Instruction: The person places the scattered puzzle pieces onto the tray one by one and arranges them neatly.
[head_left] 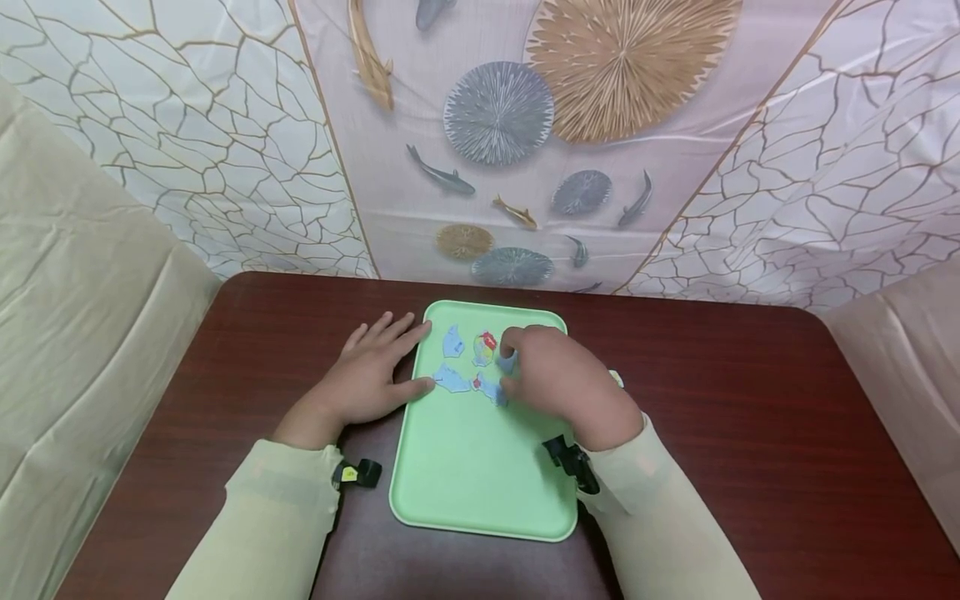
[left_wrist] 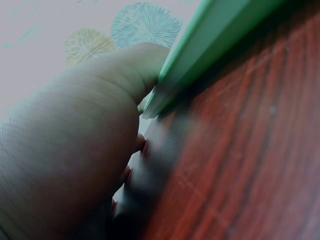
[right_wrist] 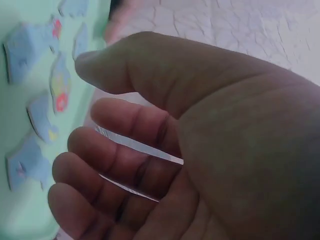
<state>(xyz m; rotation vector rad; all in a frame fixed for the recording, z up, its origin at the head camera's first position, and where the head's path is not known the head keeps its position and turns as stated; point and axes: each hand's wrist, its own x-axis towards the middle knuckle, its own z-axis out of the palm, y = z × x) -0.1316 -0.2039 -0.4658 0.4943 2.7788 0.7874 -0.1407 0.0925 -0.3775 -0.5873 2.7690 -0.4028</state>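
Several flat, irregular light-blue pieces, like those of a jigsaw, lie on a light-green tray point(head_left: 483, 467). One piece point(head_left: 453, 342) is at the upper left, with another piece point(head_left: 452, 379) below it. A printed piece point(head_left: 484, 348) shows red and yellow. My right hand point(head_left: 562, 375) is over the pieces at the tray's right side; in the right wrist view its thumb point(right_wrist: 102, 70) and loosely bent fingers point(right_wrist: 95, 170) stand apart with nothing between them. My left hand point(head_left: 367, 375) rests spread on the table, thumb and index finger touching the tray's left rim.
The tray lies on a dark reddish-brown table point(head_left: 750, 433). Behind the table hangs a patterned cloth point(head_left: 420, 208) with fish and round motifs. Pale fabric point(head_left: 82, 350) borders the left side. A small pale object point(head_left: 617, 378) shows beside my right wrist, partly hidden.
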